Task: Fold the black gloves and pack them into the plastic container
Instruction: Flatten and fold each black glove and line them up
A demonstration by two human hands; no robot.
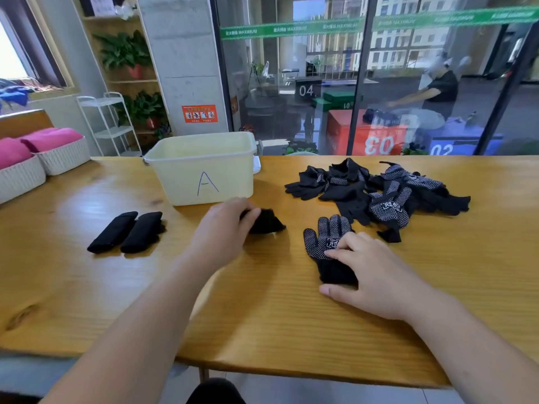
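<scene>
A pale yellow plastic container marked "A" stands on the wooden table. My left hand grips a folded black glove just in front of the container. My right hand rests on a flat black glove with white dots, fingers lightly bent over its palm and cuff. Two folded black gloves lie side by side to the left. A loose pile of black dotted gloves sits at the back right.
Two white woven baskets with pink cloth stand at the table's left end. A glass wall runs behind the table; a white rack and plant shelves stand by the pillar. The table's near edge is close to my body.
</scene>
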